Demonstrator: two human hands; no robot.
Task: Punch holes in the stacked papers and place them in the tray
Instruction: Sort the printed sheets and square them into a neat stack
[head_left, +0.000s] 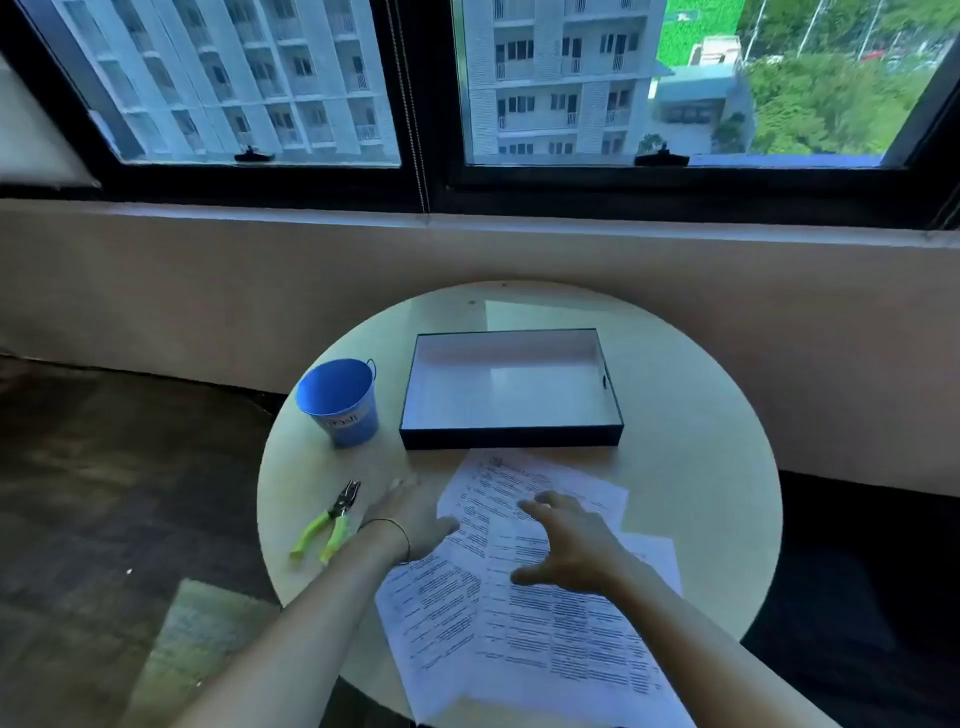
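Note:
Several printed papers (524, 623) lie fanned out and overlapping across the near half of a round white table (691, 478). My left hand (415, 519) rests flat at the left edge of the sheets, fingers spread. Over the middle of the sheets my right hand (571, 545) is spread palm down, holding nothing. A hole punch with green handles (330, 522) lies on the table left of my left wrist. Beyond the papers stands a dark-rimmed rectangular tray (511, 436) with a white, bare inside.
A blue metal pail (340, 402) with a label stands left of the tray. The near sheets hang over the table's front edge. A low wall and window run behind the table; dark floor and a pale mat (208, 634) lie to the left.

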